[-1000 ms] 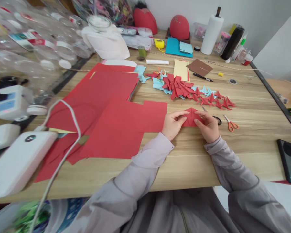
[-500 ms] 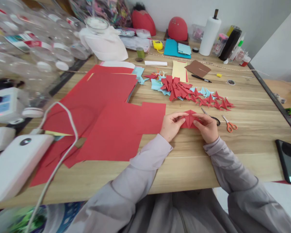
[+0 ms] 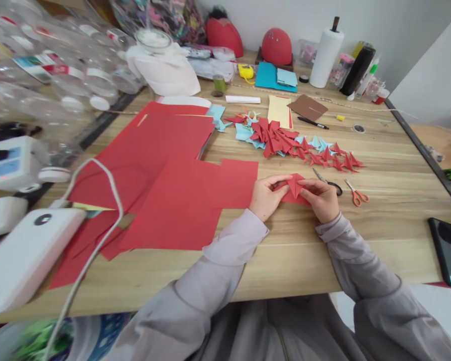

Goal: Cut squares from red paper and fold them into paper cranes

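A small folded piece of red paper (image 3: 295, 188) lies on the wooden table (image 3: 293, 250) between my hands. My left hand (image 3: 267, 196) pinches its left side with the fingers curled over the fold. My right hand (image 3: 322, 199) presses and grips its right side. Both sleeves are grey. Large red paper sheets (image 3: 165, 175) lie spread just left of my left hand.
A row of folded red and light blue paper shapes (image 3: 293, 143) lies beyond my hands. Orange-handled scissors (image 3: 357, 193) and another pair (image 3: 328, 181) rest to the right. A black phone (image 3: 449, 250) sits at the right edge. White devices with a cable (image 3: 26, 250) and plastic bottles crowd the left.
The folded red piece has been worked between my fingers; a pointed flap now stands up at its middle. My hands stay in nearly the same place.
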A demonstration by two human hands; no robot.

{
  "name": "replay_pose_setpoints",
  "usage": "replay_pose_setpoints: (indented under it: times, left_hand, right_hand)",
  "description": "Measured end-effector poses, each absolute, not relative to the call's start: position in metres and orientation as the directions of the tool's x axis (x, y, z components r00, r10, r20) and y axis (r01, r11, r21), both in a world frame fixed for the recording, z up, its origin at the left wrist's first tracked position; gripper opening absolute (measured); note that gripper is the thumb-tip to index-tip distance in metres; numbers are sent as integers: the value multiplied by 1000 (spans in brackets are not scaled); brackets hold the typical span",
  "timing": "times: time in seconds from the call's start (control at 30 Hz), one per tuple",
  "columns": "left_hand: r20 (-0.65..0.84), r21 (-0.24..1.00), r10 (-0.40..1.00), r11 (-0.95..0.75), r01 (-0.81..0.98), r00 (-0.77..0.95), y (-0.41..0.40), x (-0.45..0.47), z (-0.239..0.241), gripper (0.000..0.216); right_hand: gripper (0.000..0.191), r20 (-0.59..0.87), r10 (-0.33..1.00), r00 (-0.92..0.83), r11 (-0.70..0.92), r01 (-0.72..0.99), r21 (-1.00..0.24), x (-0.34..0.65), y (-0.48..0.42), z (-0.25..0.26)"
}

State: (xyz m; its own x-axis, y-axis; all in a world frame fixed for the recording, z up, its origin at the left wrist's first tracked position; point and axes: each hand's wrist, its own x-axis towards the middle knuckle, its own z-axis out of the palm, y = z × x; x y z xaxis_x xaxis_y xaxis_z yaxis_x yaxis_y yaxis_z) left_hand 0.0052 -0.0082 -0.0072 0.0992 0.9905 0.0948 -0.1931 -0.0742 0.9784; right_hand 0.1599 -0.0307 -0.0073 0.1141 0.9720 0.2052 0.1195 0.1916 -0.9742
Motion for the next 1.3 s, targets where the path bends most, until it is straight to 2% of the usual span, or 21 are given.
replay_pose_setpoints:
  times: [0.27, 0.57, 0.9, 1.13, 1.3]
  left_hand:
    - [54, 976, 994, -32, -216, 99, -7, 6, -9, 24]
    - [17, 963, 989, 23, -267, 148, -8, 7, -5, 22]
    - [47, 984, 990, -24, -177, 130, -8, 3, -4, 17]
    - [49, 996, 995, -42, -76, 92, -9, 4, -5, 15]
    - [98, 993, 990, -91, -69, 100, -11, 6, -5, 13]
  right_hand:
    - [26, 208, 972, 109, 198, 98, -975, 159, -31, -6]
    - [24, 149, 979, 141, 146, 29, -989, 160, -30, -3]
    - [24, 114, 983, 141, 121, -43, -992, 160, -29, -3]
    - [25, 83, 976, 201, 72, 62, -995, 160, -29, 0]
    - [27, 28, 969, 244, 22, 28, -999, 158, -28, 0]
